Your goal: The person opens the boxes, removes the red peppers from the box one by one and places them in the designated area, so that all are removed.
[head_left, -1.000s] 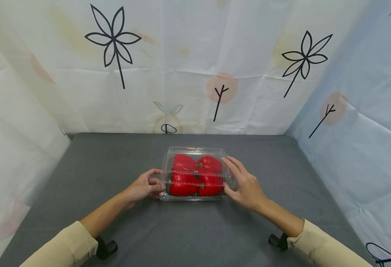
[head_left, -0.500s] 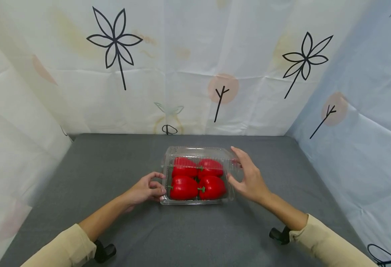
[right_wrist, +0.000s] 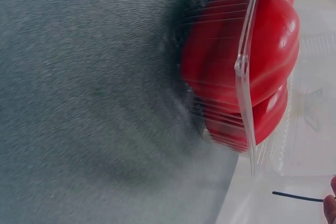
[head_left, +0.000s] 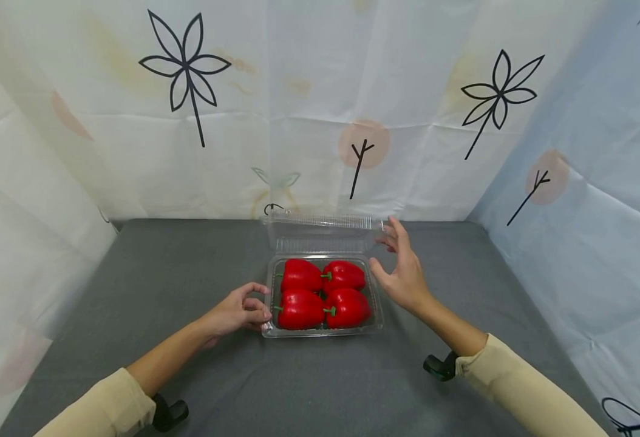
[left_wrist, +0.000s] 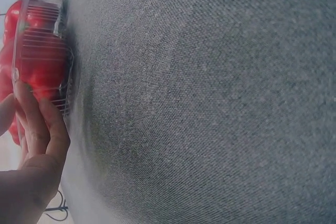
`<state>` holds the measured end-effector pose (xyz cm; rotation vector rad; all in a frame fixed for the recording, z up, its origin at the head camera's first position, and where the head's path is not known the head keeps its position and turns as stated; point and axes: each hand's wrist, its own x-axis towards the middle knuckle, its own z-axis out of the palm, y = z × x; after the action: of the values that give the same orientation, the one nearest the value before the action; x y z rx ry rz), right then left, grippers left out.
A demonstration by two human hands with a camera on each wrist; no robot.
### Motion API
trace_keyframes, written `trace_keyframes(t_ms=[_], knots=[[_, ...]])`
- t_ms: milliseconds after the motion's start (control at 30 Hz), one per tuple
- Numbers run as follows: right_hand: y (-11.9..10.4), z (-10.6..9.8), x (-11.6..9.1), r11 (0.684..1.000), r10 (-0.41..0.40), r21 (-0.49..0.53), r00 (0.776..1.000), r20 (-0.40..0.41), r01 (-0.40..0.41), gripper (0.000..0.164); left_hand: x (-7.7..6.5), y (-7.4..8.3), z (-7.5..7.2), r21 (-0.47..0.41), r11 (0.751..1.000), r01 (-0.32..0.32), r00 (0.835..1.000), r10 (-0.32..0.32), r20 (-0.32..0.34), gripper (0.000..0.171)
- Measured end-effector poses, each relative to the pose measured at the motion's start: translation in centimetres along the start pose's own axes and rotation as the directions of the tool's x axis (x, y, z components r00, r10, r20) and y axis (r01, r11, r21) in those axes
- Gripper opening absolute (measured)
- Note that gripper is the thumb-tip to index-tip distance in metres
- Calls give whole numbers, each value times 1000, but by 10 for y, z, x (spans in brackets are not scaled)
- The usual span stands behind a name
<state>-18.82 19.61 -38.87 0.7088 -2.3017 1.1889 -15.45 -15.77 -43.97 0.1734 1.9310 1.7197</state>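
A clear plastic clamshell container (head_left: 377, 325) sits on the table, filled with several red bell peppers (head_left: 300, 308) that have green stems. Its hinged lid (head_left: 320, 235) is raised at the back. My left hand (head_left: 243, 308) pinches the container's left rim; in the left wrist view, fingers (left_wrist: 37, 124) lie against its ribbed side. At the lid's right edge is my right hand (head_left: 404, 276), index finger extended upward and thumb spread away near the container's back right corner. The right wrist view catches only fingertips (right_wrist: 331, 208) at its lower right, by the lid.
A dark grey cloth covers the table (head_left: 320, 388). White patterned fabric (head_left: 309, 109) hangs behind it, with more fabric along both sides. Each wrist carries a black strapped device (head_left: 441, 367).
The lid has swung up and back from over the peppers, uncovering them. My right hand has moved away from me and up along with it. My left hand stays at the rim.
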Motion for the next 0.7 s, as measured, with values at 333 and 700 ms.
trace_keyframes(t_ms=[333,700], knots=[[4,10,14,992,116,51,993,32,-118,89,-3,1,-1,-28,1000,-10,999,11,45,53],[8,13,29,960,242,108,962,129,-257,91,-4,0,-2,-16,1000,2,999,-1,51,54]])
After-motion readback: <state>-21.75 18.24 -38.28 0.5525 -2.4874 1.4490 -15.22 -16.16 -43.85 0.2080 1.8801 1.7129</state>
